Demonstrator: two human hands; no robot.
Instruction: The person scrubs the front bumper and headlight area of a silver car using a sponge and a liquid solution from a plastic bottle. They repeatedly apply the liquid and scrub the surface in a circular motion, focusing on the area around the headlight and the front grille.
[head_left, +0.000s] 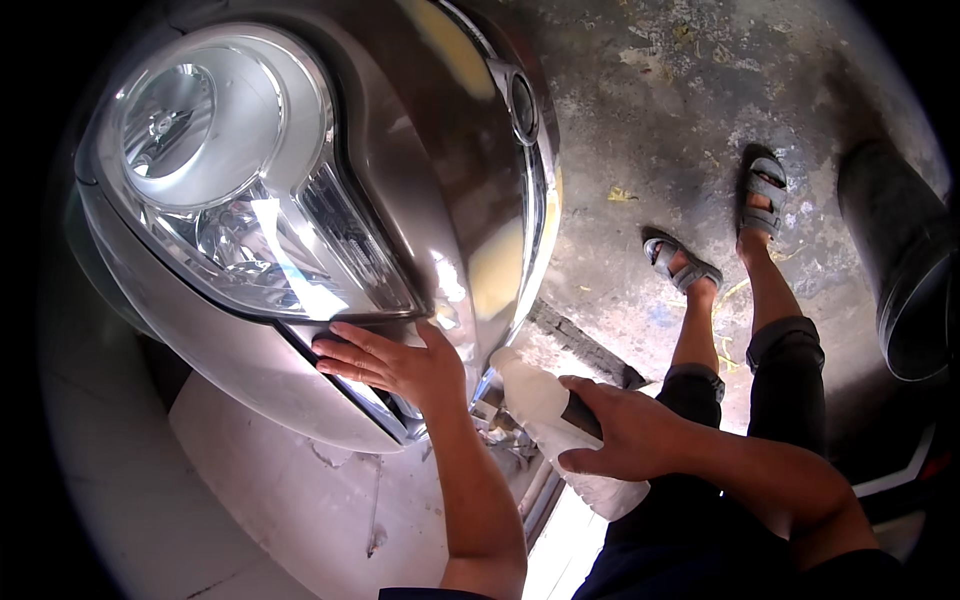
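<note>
My left hand (401, 367) rests with fingers spread on the body panel just below the clear headlight (247, 187) of a grey-brown car. Its thumb lies near the headlight's lower corner. Nothing shows in its grasp. In my right hand (637, 431) is a translucent plastic bottle (532, 390), tilted with its neck towards the front bumper (420, 142). A dark flat block (582, 416) sits between my right fingers and the bottle; its far side is hidden. Yellowish filler-like patches (497, 270) mark the bumper near the chrome trim.
Stained concrete floor (600, 97) lies to the right, under my sandalled feet (682, 262). A dark cylindrical container (896, 255) lies or leans at the far right. A pale panel-like surface (315, 495) is at lower left, and small debris (510, 435) is beyond the bottle.
</note>
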